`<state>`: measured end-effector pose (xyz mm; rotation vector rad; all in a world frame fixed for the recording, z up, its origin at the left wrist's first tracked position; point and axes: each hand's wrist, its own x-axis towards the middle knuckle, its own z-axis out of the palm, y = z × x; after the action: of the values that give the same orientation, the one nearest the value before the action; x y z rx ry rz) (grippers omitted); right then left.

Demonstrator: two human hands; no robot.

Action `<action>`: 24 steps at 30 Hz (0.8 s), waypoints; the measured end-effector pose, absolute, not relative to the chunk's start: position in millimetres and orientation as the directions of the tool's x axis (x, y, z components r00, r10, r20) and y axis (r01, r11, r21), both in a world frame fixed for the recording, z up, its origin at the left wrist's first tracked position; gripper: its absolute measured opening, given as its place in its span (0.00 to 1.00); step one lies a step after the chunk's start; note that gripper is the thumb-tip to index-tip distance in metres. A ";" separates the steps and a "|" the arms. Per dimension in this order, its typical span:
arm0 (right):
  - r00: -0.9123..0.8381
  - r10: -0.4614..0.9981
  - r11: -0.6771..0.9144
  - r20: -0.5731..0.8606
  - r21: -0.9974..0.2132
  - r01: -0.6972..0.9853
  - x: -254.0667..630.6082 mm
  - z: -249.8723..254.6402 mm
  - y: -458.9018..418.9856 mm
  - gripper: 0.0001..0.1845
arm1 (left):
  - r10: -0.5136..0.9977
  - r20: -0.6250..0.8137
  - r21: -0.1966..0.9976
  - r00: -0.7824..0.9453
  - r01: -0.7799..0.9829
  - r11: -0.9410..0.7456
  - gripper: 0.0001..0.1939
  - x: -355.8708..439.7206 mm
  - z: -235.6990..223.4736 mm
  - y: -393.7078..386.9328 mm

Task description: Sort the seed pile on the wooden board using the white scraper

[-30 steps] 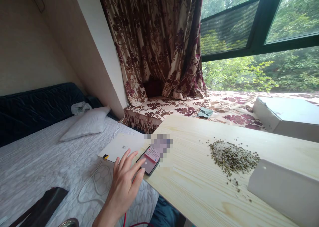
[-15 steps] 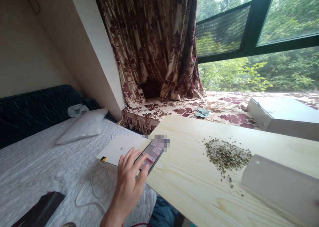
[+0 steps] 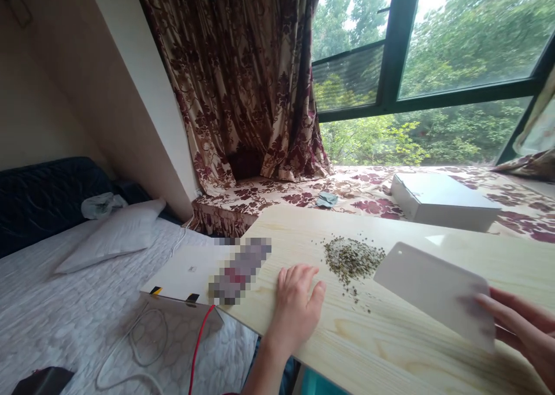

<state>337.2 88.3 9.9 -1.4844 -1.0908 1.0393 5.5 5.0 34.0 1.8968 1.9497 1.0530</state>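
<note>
My left hand (image 3: 297,302) rests on the wooden tabletop (image 3: 368,349), thumb apart from the fingers, with nothing in it. My right hand (image 3: 522,325) grips the right end of a thin white plastic scraper (image 3: 433,288) with a small hole near its corner. The scraper's far end reaches the edge of a pile of small dark green-brown grains or seeds (image 3: 353,259), mixed with whitish bits. Several loose grains lie scattered around the pile. Left of my left hand, a phone (image 3: 240,270) lies at the table edge, its surface pixelated.
A white box (image 3: 182,273) stands on the bed beside the table's left edge. A red cable (image 3: 199,343) hangs down near the phone. On the floral window seat are a grey-green cloth (image 3: 326,199) and another white box (image 3: 446,195). A white cord (image 3: 143,363) lies on the bed.
My left hand has left the phone and moved right onto the tabletop near the pile. My right hand has come into view with the scraper. The camera view has shifted right.
</note>
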 end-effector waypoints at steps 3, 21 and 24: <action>0.275 0.931 -0.260 -0.242 -0.965 0.030 313.6 41.3 76.4 0.28 | 0.941 0.301 0.620 -0.152 0.781 -0.072 0.18 5.1 27.5 5.0; 0.057 0.998 0.019 0.030 -0.983 0.185 298.8 65.3 45.1 0.24 | 0.950 0.264 0.728 -0.165 0.680 -0.084 0.17 -4.0 20.8 11.9; 0.040 0.999 0.022 0.029 -0.983 0.182 295.8 66.2 50.9 0.22 | 0.952 0.247 0.743 -0.183 0.666 -0.065 0.18 -3.9 21.1 13.2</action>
<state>295.8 50.9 66.2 -1.3421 -1.3217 1.0668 -3.9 13.2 21.1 1.7322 1.8634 1.1167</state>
